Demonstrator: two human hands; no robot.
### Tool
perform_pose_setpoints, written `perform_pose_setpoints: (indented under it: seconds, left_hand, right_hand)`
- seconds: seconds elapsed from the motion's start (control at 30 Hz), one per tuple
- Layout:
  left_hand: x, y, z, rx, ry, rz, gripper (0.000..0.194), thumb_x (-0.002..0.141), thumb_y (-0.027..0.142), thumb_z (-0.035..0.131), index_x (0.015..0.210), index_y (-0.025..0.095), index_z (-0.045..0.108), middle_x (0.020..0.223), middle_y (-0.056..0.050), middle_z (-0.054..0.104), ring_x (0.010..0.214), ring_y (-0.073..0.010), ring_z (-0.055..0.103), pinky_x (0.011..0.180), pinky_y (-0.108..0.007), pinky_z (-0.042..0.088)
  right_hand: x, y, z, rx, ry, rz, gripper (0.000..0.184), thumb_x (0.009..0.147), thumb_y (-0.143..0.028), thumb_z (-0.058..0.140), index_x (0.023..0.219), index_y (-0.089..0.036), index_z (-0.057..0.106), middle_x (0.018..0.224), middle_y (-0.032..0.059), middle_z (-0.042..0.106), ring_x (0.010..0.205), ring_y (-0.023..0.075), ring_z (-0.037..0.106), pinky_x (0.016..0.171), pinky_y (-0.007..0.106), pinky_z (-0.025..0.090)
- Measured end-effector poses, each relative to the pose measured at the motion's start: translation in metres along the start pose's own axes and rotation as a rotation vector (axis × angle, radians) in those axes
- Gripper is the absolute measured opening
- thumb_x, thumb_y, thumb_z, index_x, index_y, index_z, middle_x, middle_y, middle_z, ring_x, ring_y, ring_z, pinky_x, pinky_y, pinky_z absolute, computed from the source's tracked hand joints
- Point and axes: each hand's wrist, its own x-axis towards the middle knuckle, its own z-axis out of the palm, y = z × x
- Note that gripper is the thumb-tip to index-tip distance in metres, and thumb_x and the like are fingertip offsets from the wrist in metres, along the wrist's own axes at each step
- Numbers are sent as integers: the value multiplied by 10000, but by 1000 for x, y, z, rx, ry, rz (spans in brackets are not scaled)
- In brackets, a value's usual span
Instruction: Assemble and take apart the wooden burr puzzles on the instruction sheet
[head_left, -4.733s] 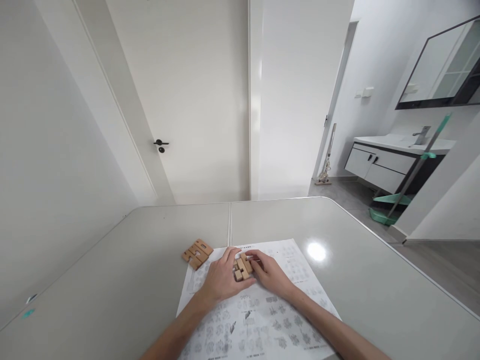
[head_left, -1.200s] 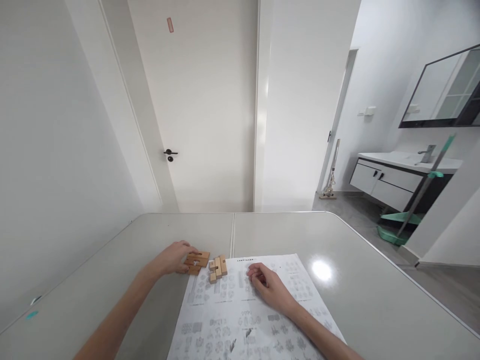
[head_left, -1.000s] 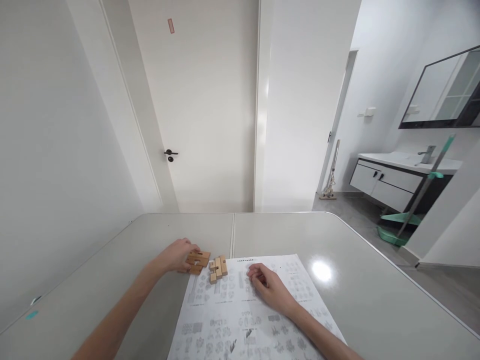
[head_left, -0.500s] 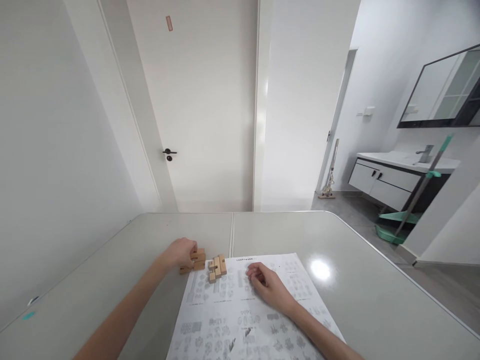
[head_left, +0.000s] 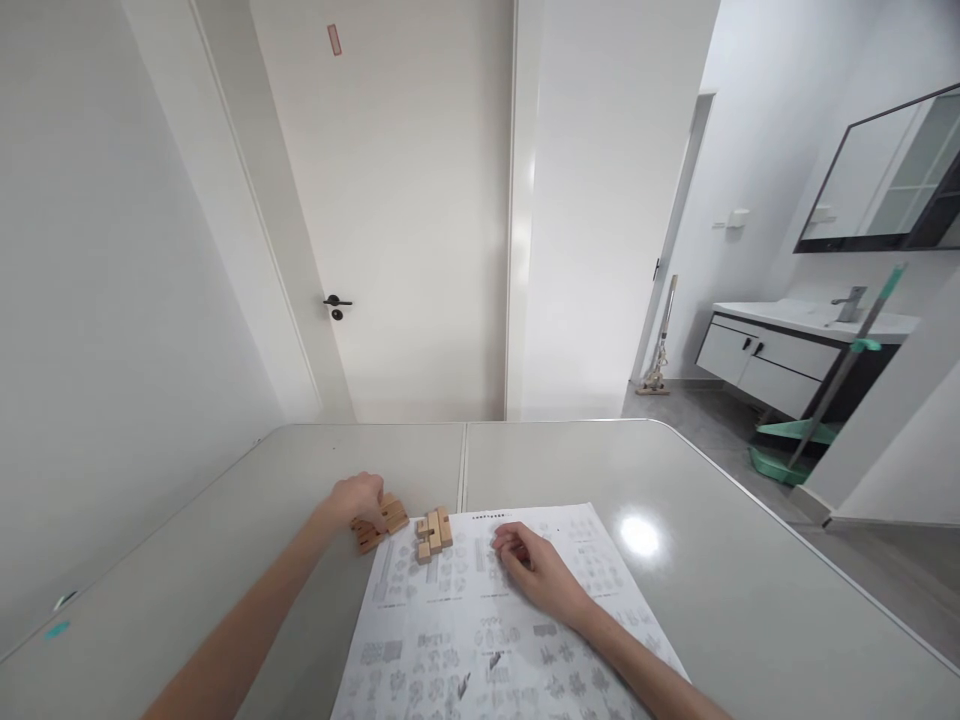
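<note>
My left hand [head_left: 361, 499] reaches over a group of notched wooden puzzle pieces [head_left: 395, 513] at the sheet's upper left corner. Its fingers are bent down and closed on the pieces, hiding part of them. Just right of these, a second cluster of notched wooden pieces [head_left: 435, 535] lies on the top edge of a printed paper sheet [head_left: 465, 630]. My right hand [head_left: 541, 570] rests on the sheet, its fingers loosely curled with a gap to the thumb. I see nothing held in it.
A grey table [head_left: 315, 455] with a centre seam carries all this. Beyond its far edge is a white door [head_left: 405, 250] with a black handle. To the right are a sink cabinet [head_left: 772, 350], a mop [head_left: 664, 345] and a green dustpan [head_left: 780, 466].
Under my left hand, the wooden pieces have turned and shifted slightly, now lying slanted. My right hand and the second cluster have stayed in place.
</note>
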Motion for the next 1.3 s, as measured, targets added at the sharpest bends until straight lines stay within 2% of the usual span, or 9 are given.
perform_pose_setpoints:
  seconds: [0.23, 0.53, 0.77, 0.9, 1.1, 1.3]
  left_hand:
    - [-7, -14, 12, -94, 29, -70, 540, 537, 476, 783, 994, 217, 654, 1114, -92, 707, 931, -273, 674, 618, -284, 463]
    - [-15, -10, 18, -96, 111, -111, 425, 526, 331, 781, 907, 216, 631, 1084, -100, 704, 944, -295, 663, 650, -309, 448]
    - [-15, -11, 20, -108, 151, -94, 356, 543, 306, 776, 873, 232, 665, 1102, -77, 697, 983, -292, 661, 670, -298, 451]
    - [-18, -11, 21, -109, 140, -84, 268, 578, 303, 762, 821, 231, 674, 1011, -59, 717, 921, -277, 674, 648, -292, 442]
    - [-22, -14, 16, -88, 157, -5, 332, 643, 349, 735, 934, 239, 622, 1103, -54, 696, 972, -252, 661, 647, -275, 415]
    - [-21, -13, 14, -11, 128, 30, 374, 588, 327, 751, 903, 215, 585, 1032, -85, 694, 890, -277, 664, 648, -297, 420]
  right_hand:
    - [0, -4, -1, -3, 2, 12, 221, 939, -358, 531, 1091, -214, 601, 1047, 87, 711, 872, 214, 655, 756, 319, 507]
    - [-2, -4, -1, -18, -10, 14, 217, 950, -345, 511, 1100, -210, 592, 1046, 89, 707, 881, 215, 650, 756, 323, 497]
    - [-2, -3, -1, -3, -4, -2, 230, 947, -366, 523, 1093, -206, 599, 1040, 94, 710, 858, 211, 649, 756, 323, 505]
    - [-2, -3, 0, -5, 3, -4, 235, 943, -377, 530, 1084, -207, 610, 1031, 92, 712, 867, 214, 654, 762, 322, 511]
    - [-1, -3, -1, -7, 3, -1, 240, 942, -377, 527, 1092, -210, 612, 1036, 93, 712, 882, 220, 662, 787, 332, 519]
    - [-2, -5, -1, -28, 2, 7, 238, 938, -375, 526, 1088, -208, 606, 1026, 90, 711, 867, 218, 658, 766, 327, 515]
